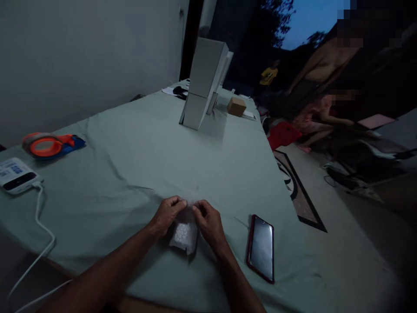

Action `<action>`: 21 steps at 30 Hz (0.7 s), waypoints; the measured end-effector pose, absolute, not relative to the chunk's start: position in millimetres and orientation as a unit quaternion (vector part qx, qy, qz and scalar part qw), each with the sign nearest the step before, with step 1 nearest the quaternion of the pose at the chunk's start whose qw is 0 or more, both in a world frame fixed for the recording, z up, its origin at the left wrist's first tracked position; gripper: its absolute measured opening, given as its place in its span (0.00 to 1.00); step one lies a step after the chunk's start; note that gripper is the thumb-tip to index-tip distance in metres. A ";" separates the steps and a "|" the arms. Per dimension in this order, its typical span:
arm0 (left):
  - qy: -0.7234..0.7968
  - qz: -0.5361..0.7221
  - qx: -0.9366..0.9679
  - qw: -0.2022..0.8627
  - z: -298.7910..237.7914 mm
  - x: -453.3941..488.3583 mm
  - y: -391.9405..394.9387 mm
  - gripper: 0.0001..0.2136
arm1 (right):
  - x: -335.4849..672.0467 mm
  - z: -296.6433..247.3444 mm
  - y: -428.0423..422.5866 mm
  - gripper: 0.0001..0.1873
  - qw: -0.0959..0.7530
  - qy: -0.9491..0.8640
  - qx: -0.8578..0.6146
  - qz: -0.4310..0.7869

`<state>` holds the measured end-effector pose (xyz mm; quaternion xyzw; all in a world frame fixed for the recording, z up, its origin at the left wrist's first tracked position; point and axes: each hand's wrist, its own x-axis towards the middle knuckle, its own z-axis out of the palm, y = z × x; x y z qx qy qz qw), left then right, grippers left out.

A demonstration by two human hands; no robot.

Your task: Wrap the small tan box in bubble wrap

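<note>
Near the front of the cloth-covered table, a small package in clear bubble wrap (184,237) lies between my hands. My left hand (169,213) pinches the far end of the wrap from the left, thumb against fingers. From the right, my right hand (208,219) grips the same loose end, its fingers curled. The wrapped lump rests on the cloth, nearer to me than my fingertips. What is inside the wrap cannot be made out. A phone in a dark red case (261,248) lies face up to the right of my right hand.
An orange and blue tape dispenser (48,145) and a white device with a cable (19,176) lie at the left. Tall white boxes (205,78) stand farther back, beside a small brown box (236,106). Several people are beyond the table's right edge.
</note>
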<state>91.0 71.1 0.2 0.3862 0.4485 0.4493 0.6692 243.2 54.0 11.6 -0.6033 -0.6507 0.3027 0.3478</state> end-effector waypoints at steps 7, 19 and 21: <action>0.472 0.458 0.391 0.644 -5.3 88.8 82.7 0.19 | 260.3 1.8 52.9 0.13 0.541 -0.430 -0.558 0.460; 0.620 0.381 0.604 0.323 -2.7 86.4 60.8 0.26 | 260.0 -11.0 50.4 0.14 0.530 -0.336 -0.418 0.657; 0.616 0.352 0.625 0.327 -5.0 90.3 59.1 0.26 | 257.8 -9.6 49.6 0.14 0.529 -0.343 -0.400 0.665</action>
